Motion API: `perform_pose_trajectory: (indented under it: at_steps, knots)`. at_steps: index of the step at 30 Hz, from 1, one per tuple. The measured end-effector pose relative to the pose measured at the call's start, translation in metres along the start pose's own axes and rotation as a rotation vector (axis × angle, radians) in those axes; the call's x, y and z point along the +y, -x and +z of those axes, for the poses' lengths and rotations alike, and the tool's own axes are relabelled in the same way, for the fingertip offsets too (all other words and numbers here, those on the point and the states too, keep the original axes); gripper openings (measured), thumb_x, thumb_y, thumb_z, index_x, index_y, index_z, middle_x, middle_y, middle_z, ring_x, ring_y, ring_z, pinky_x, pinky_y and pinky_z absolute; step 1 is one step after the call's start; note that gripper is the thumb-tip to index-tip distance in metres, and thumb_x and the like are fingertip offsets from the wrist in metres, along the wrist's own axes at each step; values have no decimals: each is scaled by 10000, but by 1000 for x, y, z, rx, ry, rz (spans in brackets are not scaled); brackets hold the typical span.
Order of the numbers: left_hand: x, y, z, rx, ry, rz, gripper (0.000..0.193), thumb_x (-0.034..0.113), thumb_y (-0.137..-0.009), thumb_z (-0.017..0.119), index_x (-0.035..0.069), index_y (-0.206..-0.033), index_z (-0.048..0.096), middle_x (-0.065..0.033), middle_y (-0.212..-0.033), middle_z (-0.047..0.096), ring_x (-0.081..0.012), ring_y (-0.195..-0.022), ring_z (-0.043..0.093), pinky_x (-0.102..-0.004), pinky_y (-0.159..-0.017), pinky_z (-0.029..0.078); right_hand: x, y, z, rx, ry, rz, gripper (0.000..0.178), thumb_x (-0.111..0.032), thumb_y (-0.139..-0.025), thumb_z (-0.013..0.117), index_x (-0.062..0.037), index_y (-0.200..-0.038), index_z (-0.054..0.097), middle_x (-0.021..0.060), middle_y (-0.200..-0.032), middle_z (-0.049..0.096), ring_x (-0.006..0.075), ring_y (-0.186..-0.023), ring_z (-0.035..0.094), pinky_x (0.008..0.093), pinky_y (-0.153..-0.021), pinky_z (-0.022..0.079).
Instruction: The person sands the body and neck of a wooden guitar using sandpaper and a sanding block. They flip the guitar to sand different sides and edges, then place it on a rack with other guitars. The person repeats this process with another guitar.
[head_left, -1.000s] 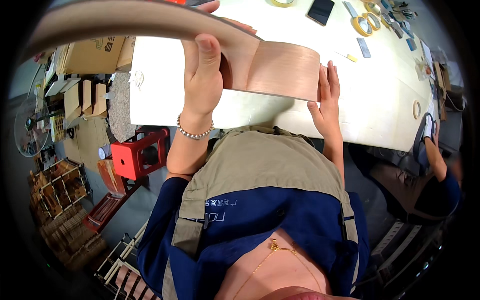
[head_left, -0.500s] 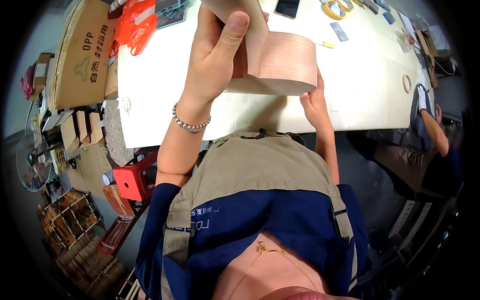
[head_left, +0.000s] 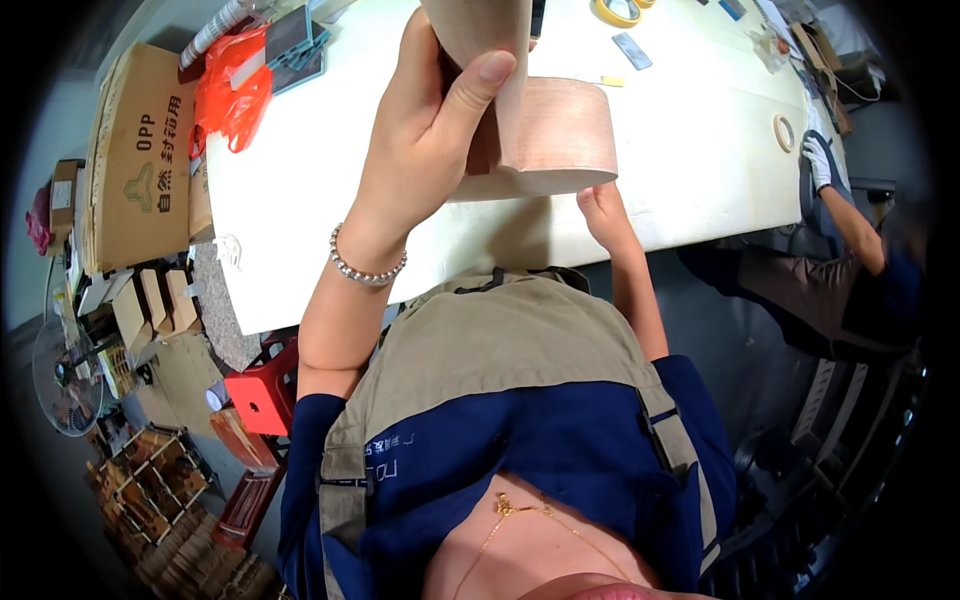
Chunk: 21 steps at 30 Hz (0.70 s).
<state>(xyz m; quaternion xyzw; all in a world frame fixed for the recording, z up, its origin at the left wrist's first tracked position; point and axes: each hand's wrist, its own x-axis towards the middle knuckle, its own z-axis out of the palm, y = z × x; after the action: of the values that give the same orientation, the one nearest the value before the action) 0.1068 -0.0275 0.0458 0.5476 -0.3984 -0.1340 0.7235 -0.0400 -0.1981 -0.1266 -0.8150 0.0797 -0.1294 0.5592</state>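
A pale wooden body [head_left: 565, 125], waisted like that of a small guitar, with bent sides and a flat board along its lower edge, is held up over the white table [head_left: 320, 180]. My left hand [head_left: 430, 140] grips it at the narrow part, thumb across the near side and the other fingers mostly hidden behind. At its lower right edge is my right hand [head_left: 608, 215], thumb against the board; its other fingers are largely hidden. The upper end of the body runs out of the picture.
On the table lie a red plastic bag [head_left: 232, 95], dark flat plates [head_left: 298, 55], yellow tape rolls [head_left: 618, 12] and a grey flat piece [head_left: 632, 50]. Left stand a large carton [head_left: 135, 150] and a red stool [head_left: 262, 395]. At right a co-worker's gloved hand [head_left: 818, 160] shows.
The view has turned slightly, shifting the table and its things leftward. My left hand keeps its grip on the wooden body. My right hand sits slightly lower beneath the body's right end.
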Motion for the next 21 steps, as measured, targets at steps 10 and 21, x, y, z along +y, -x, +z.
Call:
perform_pose_trajectory:
  at_steps: [10,21]
  knots:
    - [-4,-6,13,6,-60,-19,381,147,-933,496,-4,-1260,374,-115,-1044,574,-186,-976,569,-315,-850,455,22,4,-3,8,-82,25,818,-636,-862,364,-10,-1383,291,186,-1470,154,340,-1349,142,441,-1085,154]
    - [-4,-12,25,-34,-106,-75,353,125,-915,532,-21,-1213,413,-120,-1081,577,-187,-1035,566,-308,-878,440,17,7,-4,87,-118,-55,779,-601,-881,371,10,-1360,309,203,-1427,236,355,-1312,232,441,-1067,191]
